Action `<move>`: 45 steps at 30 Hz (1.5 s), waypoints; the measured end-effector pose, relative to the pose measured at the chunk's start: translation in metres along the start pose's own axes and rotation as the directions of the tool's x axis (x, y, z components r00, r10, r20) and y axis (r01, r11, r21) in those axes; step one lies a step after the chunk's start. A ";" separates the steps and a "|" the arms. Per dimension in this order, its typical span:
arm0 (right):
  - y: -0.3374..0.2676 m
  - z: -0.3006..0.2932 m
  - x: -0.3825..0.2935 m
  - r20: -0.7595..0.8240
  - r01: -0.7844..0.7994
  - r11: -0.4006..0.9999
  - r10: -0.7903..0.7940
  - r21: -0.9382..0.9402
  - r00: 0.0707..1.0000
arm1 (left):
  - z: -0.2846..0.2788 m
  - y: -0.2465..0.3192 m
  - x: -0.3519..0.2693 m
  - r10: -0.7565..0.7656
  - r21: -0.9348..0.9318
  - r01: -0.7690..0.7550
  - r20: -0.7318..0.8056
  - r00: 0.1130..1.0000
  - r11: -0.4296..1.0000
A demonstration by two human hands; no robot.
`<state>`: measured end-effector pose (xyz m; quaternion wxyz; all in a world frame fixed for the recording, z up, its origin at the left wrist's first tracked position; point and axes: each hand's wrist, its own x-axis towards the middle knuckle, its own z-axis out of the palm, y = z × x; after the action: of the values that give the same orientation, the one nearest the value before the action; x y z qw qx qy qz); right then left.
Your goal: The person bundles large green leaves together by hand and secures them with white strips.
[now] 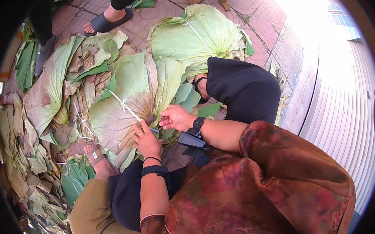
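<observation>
Before me lies a bundle of large dried lotus leaves (pixel 123 79), pale green and browned toward the middle. A white tie strip (pixel 131 112) with a small knot crosses its top. My left hand (pixel 147 144) rests palm down on the bundle, fingers apart, the index finger against the lower end of the strip. A short bluish strip end (pixel 154 130) pokes out beside that hand. At the bundle's right edge is my right hand (pixel 175 118), its fingers curled and close together; whether anything is pinched between them cannot be made out.
Another tied leaf bundle (pixel 199 35) lies beyond my foot. Loose dried leaves (pixel 22 149) cover the left side, with a loose white tie (pixel 82 121) among them. Other people's feet stand nearby, one in a black slide sandal (pixel 108 22). A ribbed metal shutter (pixel 341 110) borders the right.
</observation>
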<state>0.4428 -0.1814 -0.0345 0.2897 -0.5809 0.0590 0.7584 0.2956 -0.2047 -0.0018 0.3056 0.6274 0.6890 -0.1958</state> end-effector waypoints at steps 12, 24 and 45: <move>0.025 0.044 0.021 -0.029 0.066 0.987 -0.062 0.144 0.998 | -0.016 -0.022 0.014 0.149 0.002 -0.152 -0.188 0.971 0.988; -0.016 0.098 -0.024 -0.136 0.443 0.891 -0.453 -0.097 0.881 | -0.053 -0.020 -0.009 0.199 -0.076 -0.272 -0.504 0.841 0.959; -0.257 0.002 -0.173 -0.075 0.682 0.609 -0.721 0.406 0.689 | -0.110 -0.028 -0.069 0.162 -0.529 -0.518 -0.578 0.800 0.672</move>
<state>0.5992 -0.0331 0.1883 0.6787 -0.4474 -0.0327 0.5814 0.2506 -0.1879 0.1216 0.3573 0.6251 0.6307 0.2894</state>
